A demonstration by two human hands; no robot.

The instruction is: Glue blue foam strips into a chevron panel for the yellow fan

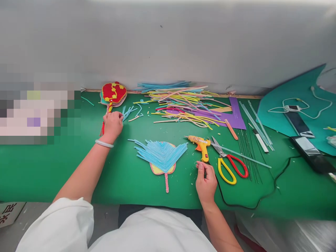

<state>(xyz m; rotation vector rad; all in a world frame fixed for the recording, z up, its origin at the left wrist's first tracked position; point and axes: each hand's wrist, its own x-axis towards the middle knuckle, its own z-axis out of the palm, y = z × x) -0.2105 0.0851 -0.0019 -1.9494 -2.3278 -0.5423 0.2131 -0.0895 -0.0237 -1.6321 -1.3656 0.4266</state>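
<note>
My left hand (112, 124) is stretched out to the back left and closed around the handle of a red and yellow craft fan (113, 93) that lies by the wall. My right hand (205, 180) rests on the green table cover (47, 168) just below the yellow glue gun (201, 144), its fingers curled and touching or nearly touching the gun's grip. Between my hands lies a fan (161, 156) covered with light blue strips, on a pink stick.
Yellow and red scissors (228, 164) lie right of the glue gun. A pile of coloured strips (181, 103) and purple sheet (235, 117) sit at the back. Thin rods (256, 127), a teal sheet (296, 91), a phone with cable (292, 108) are right.
</note>
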